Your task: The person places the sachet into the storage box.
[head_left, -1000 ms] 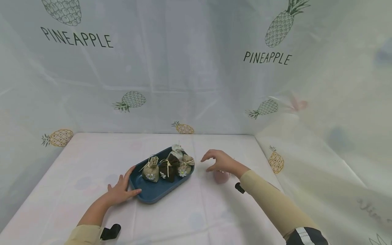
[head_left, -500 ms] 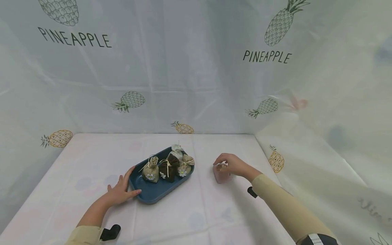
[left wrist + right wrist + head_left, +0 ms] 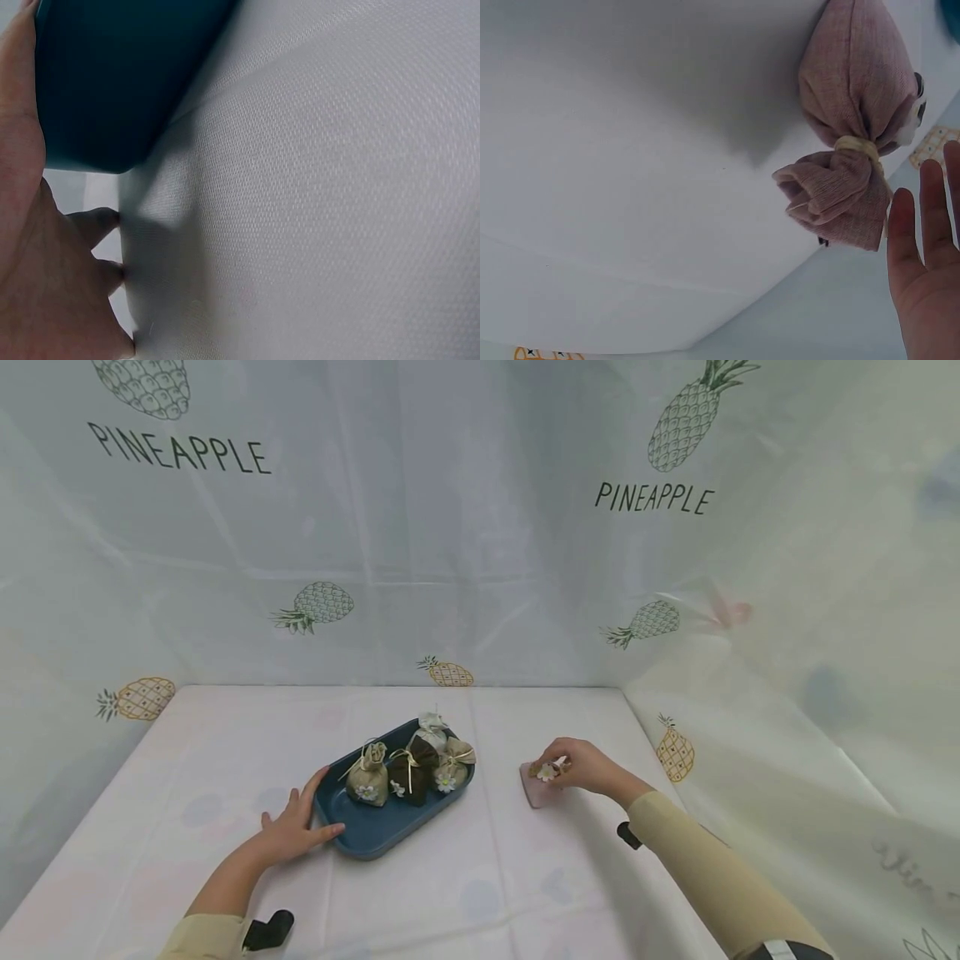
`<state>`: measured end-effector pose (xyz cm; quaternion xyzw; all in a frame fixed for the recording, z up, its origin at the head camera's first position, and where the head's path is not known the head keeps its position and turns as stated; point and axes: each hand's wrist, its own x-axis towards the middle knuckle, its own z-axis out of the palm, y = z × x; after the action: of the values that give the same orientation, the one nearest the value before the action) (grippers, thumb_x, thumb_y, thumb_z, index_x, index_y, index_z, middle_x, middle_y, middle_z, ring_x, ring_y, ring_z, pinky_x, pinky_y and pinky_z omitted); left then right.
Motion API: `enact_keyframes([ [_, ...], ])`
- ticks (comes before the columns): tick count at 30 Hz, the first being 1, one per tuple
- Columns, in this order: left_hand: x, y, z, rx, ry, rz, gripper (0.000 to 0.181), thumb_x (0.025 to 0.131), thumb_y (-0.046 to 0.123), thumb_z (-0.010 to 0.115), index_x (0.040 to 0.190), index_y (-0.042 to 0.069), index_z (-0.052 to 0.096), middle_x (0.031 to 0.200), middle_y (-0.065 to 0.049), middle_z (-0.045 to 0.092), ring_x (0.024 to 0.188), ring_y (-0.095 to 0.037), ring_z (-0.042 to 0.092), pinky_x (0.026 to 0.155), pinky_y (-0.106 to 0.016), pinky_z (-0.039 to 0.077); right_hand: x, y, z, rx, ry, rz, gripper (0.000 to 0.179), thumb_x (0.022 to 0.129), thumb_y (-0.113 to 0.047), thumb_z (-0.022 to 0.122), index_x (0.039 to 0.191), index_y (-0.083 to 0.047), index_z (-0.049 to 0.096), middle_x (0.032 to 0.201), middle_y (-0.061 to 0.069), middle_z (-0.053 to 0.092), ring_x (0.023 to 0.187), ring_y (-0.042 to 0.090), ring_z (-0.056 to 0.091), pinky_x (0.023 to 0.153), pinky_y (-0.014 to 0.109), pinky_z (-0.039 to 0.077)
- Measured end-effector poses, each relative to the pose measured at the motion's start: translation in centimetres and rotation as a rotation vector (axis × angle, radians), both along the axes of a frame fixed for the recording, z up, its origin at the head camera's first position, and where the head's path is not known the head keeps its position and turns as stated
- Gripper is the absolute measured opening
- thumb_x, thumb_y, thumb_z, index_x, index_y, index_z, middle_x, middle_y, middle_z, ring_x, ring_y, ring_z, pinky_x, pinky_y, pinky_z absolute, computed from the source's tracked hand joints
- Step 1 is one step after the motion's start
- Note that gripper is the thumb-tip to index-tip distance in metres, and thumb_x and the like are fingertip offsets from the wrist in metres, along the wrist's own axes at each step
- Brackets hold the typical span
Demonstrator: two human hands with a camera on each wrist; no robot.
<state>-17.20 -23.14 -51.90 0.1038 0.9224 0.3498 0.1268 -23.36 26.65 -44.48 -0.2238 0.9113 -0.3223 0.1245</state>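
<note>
Right hand (image 3: 588, 768) has reached the pink pouch (image 3: 859, 79), grip unclear; left hand (image 3: 291, 833), fingers spread, stays against blue tray (image 3: 371, 835)

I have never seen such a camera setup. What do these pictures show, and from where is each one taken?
No machine here: these are a person's bare hands. The wide view comes from the head camera, the close views from one on each wrist. On the white tabletop lies a blue, rounded rectangular tray with four tied cloth pouches: two beige, one brown, one white. The left hand rests against the tray. The right hand is at a dusty-pink cloth pouch; I cannot tell whether its grip is closed.
</note>
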Motion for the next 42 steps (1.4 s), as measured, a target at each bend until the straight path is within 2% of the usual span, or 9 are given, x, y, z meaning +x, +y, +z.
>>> enact_keyframes([
  [5,0.0,0.0,-0.1,0.000,0.002,-0.001,0.100,0.088,0.045,0.069,0.154,0.014,0.000,0.150,-0.042,0.011,0.134,-0.065,0.001,0.086,-0.086,-0.005,0.0,1.0,-0.2,-0.031,-0.006,-0.033,0.031,0.078,-0.003,0.079,0.108,-0.005,0.071,0.109,0.008,0.066,0.093,0.031,0.063,0.072,0.031,0.054],
  [9,-0.1,-0.1,-0.1,-0.001,0.007,-0.002,0.100,0.089,0.045,0.068,0.155,0.014,0.000,0.149,-0.043,0.011,0.134,-0.065,0.001,0.086,-0.086,-0.005,0.1,1.8,-0.2,-0.066,-0.011,-0.048,0.030,0.079,-0.003,0.078,0.109,-0.004,0.070,0.109,0.011,0.065,0.095,0.035,0.064,0.073,0.032,0.055],
  [11,-0.1,-0.1,-0.2,-0.003,0.009,-0.001,0.100,0.088,0.046,0.068,0.155,0.015,0.000,0.149,-0.043,0.011,0.134,-0.065,0.001,0.087,-0.086,-0.005,0.1,2.2,-0.3,-0.079,-0.002,-0.046,0.030,0.080,-0.003,0.078,0.109,-0.003,0.070,0.109,0.012,0.065,0.097,0.036,0.064,0.077,0.036,0.055],
  [16,-0.2,-0.3,-0.3,-0.004,0.006,0.000,0.100,0.089,0.046,0.068,0.155,0.015,-0.001,0.149,-0.043,0.011,0.134,-0.065,0.001,0.087,-0.086,-0.005,0.0,3.0,-0.7,-0.058,0.100,-0.032,0.029,0.080,-0.003,0.078,0.107,-0.001,0.070,0.106,0.012,0.066,0.095,0.035,0.064,0.086,0.051,0.050],
  [20,-0.3,-0.4,-0.3,-0.003,-0.002,-0.002,0.101,0.089,0.046,0.068,0.155,0.016,-0.002,0.149,-0.043,0.010,0.134,-0.064,0.001,0.087,-0.086,-0.005,0.0,3.5,-1.1,-0.026,0.139,-0.065,0.028,0.079,-0.007,0.080,0.105,-0.003,0.071,0.106,0.008,0.066,0.099,0.031,0.061,0.087,0.054,0.048],
  [27,-0.3,-0.3,-0.2,-0.005,-0.003,-0.003,0.101,0.088,0.047,0.068,0.155,0.018,-0.002,0.150,-0.043,0.010,0.135,-0.064,0.001,0.087,-0.085,-0.005,0.1,4.1,-2.0,-0.022,0.069,-0.135,0.028,0.082,-0.010,0.079,0.107,-0.004,0.070,0.098,0.006,0.064,0.093,0.027,0.058,0.090,0.055,0.047],
  [33,-0.2,-0.2,-0.2,-0.007,-0.003,-0.003,0.101,0.089,0.047,0.068,0.155,0.018,-0.003,0.150,-0.043,0.010,0.135,-0.064,0.001,0.088,-0.085,-0.004,0.3,4.5,-2.7,-0.041,0.013,-0.205,0.026,0.083,-0.013,0.078,0.108,-0.006,0.071,0.102,0.003,0.065,0.097,0.024,0.057,0.092,0.053,0.047],
  [42,0.0,0.0,-0.1,-0.001,-0.014,0.001,0.101,0.089,0.046,0.068,0.155,0.016,-0.002,0.149,-0.043,0.010,0.135,-0.064,0.001,0.088,-0.085,-0.005,0.1,4.5,-3.8,-0.082,-0.054,-0.277,0.032,0.081,-0.007,0.078,0.112,-0.004,0.070,0.112,0.011,0.064,0.108,0.031,0.057,0.081,0.040,0.052],
])
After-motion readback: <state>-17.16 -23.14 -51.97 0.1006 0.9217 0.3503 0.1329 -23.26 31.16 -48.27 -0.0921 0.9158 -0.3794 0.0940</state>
